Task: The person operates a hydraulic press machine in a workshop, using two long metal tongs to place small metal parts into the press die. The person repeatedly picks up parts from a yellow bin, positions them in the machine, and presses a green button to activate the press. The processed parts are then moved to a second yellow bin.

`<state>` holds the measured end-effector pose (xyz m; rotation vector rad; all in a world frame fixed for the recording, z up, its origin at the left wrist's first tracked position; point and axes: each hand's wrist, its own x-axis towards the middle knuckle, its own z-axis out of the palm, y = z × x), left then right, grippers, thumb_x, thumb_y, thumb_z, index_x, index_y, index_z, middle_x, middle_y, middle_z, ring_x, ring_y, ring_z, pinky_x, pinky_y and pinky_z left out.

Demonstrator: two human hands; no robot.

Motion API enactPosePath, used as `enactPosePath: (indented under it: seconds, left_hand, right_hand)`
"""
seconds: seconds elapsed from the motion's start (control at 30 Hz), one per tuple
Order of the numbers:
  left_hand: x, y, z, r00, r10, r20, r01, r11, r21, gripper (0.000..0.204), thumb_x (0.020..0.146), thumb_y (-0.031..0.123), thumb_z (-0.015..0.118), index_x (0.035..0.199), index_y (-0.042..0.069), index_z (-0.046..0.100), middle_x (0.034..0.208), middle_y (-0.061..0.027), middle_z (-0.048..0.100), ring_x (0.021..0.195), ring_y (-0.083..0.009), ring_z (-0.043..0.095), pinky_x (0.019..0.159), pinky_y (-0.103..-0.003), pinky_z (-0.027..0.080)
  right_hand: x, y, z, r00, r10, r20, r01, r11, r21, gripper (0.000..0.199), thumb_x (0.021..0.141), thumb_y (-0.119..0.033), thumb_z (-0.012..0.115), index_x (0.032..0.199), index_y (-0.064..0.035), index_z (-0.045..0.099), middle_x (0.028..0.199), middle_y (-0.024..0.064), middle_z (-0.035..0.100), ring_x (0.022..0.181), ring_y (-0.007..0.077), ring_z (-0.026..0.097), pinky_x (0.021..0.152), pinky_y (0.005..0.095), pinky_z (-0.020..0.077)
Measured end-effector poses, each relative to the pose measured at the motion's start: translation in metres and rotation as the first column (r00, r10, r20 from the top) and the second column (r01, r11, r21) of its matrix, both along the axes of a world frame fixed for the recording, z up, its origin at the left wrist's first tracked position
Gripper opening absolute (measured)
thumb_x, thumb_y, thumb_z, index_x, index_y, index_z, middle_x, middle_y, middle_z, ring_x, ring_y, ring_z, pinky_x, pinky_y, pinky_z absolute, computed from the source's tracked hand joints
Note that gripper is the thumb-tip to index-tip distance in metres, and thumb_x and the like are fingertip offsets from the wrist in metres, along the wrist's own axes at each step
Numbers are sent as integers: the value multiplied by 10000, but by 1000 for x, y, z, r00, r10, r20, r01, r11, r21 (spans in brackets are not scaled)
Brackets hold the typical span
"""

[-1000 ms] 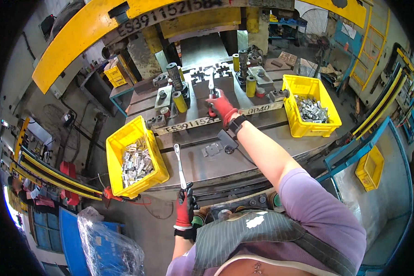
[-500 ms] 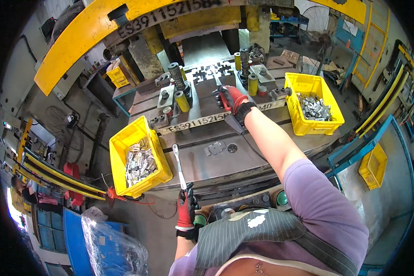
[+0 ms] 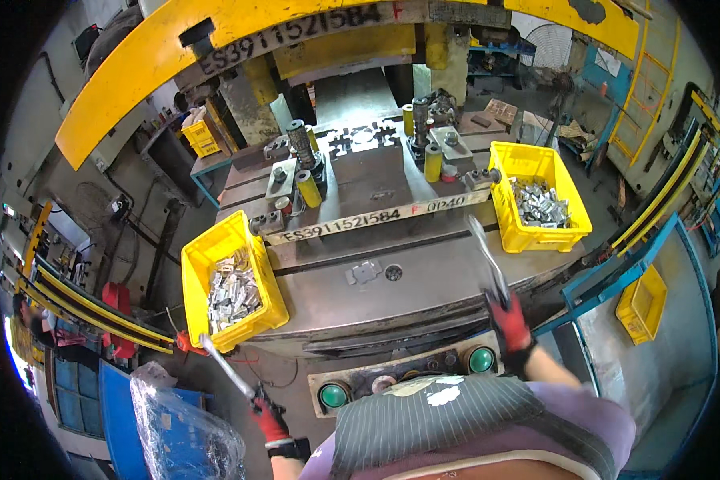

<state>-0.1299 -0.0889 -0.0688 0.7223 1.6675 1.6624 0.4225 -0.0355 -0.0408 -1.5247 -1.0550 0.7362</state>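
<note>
Steel press table filled head view's middle, left yellow bin and right yellow bin at its ends. Our left hand curled fingers round silver tool, tip near left yellow bin; our right hand, fingers wrapped round second tool, hung by table's front edge.

Glare on die — edges bowed (corners black) — right tool motion-blurred.

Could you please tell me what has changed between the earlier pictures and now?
The right hand has drawn back from the die, toward the body and rightward, still holding its long metal tool. The left hand has moved left and nearer the body, keeping its slim metal tool. The die, left yellow bin and right yellow bin stayed in place.
</note>
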Motion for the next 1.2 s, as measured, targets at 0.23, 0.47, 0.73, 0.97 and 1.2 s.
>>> enactPosePath:
  seconds: [0.23,0.47,0.73,0.97,1.2]
  left_hand:
    - [24,-21,-62,968,-14,249,178,736,-653,287,798,218,619,1036,73,552,674,-13,502,478,-111,408,396,-257,354]
    - [13,9,-152,864,-459,210,500,724,-476,375,625,-14,707,914,15,471,706,-70,546,539,-190,549,366,-343,429]
    - [18,19,-144,843,-536,49,473,693,-543,430,582,-16,731,923,21,471,703,-81,554,501,-194,537,377,-329,428]
    - [13,17,-155,879,-416,232,472,697,-539,426,581,-11,734,928,25,489,722,-92,565,517,-204,558,375,-314,433]
    - [24,16,-134,873,-443,204,482,724,-493,309,622,-18,679,884,1,517,691,-105,585,454,-194,532,350,-304,406]
  right_hand:
    - [72,-174,-181,921,-278,-273,148,898,-415,390,720,-133,688,1055,-22,520,791,37,547,695,171,522,606,311,441]
    - [59,-130,-235,992,123,-28,-122,875,-468,377,757,-130,627,1122,-83,541,922,89,611,718,217,600,591,331,481]
    - [26,-105,-170,931,-225,-288,32,835,-549,351,668,-108,704,985,-55,564,822,97,609,640,227,585,518,348,463]
    - [16,-104,-137,901,-260,-348,27,833,-553,388,640,-58,710,993,-47,549,834,79,603,696,222,572,584,350,461]
    - [12,-103,-128,877,-314,-364,7,767,-642,441,624,-24,724,1028,-62,552,906,66,619,752,221,596,612,350,485]
